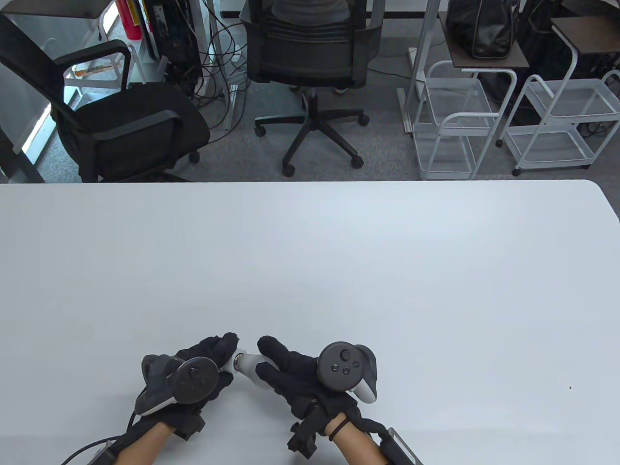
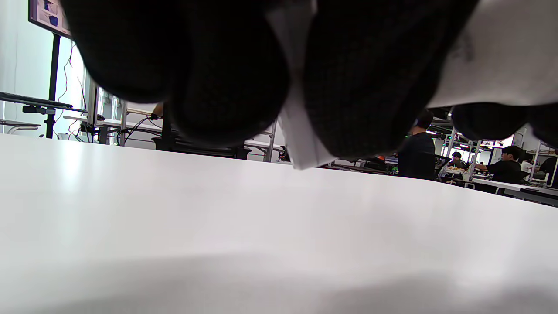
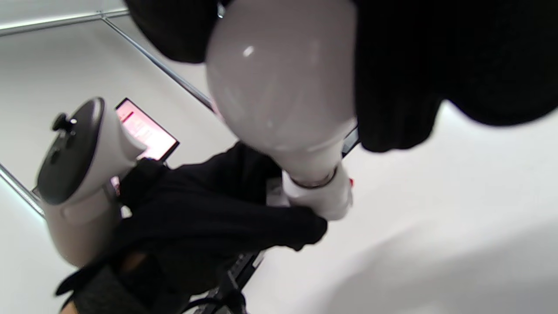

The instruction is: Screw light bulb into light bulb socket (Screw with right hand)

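I've got the light bulb [image 1: 251, 364] wrapped in my right hand [image 1: 295, 375], fingers curled round the frosted globe, and in the right wrist view that globe [image 3: 283, 83] fills the top of the frame with my glove on both sides of it. My left hand [image 1: 193, 373] grips the light bulb socket [image 3: 324, 200], the white collar at the bulb's neck, and the left wrist view shows only a sliver of white [image 2: 301, 139] squeezed between my dark fingers. All of it sits low over the table [image 1: 310, 252], near its front edge, about the middle.

Bulb and socket are already meeting: a dark band at the neck sits right at the socket's mouth, and a bit of silvery base shows between my hands in the table view. So I judge this to be the threading step, started but not seated. I cannot tell how many turns are in.

Next I need a clockwise twist from the right wrist, left hand clamping the socket still, bulb kept in line with it so the thread doesn't cross. Then loosen my fingers, re-grip, twist again until it stops. Gentle pressure only, since that globe won't like squeezing.
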